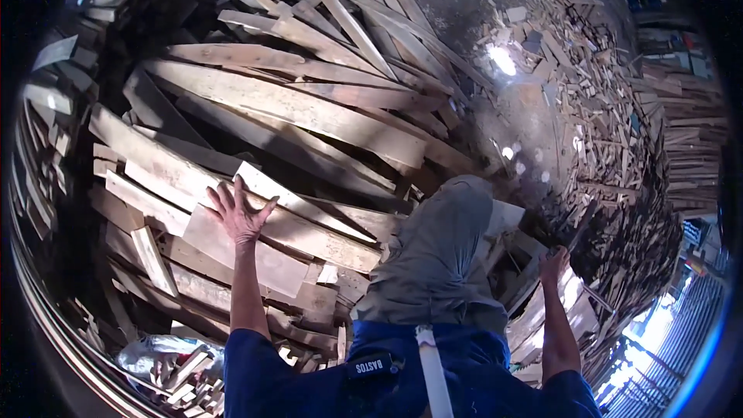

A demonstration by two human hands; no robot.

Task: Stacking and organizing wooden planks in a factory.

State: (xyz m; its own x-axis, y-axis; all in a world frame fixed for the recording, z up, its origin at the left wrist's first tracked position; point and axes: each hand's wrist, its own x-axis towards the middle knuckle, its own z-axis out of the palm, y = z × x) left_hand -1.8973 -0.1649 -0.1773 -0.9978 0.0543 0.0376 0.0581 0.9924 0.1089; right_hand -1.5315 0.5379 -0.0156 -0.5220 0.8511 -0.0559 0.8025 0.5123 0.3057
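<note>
My left hand (241,215) lies with its fingers spread on the pile of wood. Under it are a long pale plank (309,236) and a short flat board (267,263). Just beyond the fingertips, a light pointed board (271,190) rests across the planks. On the far right side of my body, my right hand (552,266) is closed around what looks like a dark, long, narrow tool (583,224). Its exact kind is hard to make out against the dark ground.
Long rough planks (294,108) lie heaped in front of me. My bent knee (457,209) is beside the pile. Small wood scraps (611,124) cover the ground to the right, with stacked boards (693,131) behind them. A plastic bag (147,356) is at the lower left.
</note>
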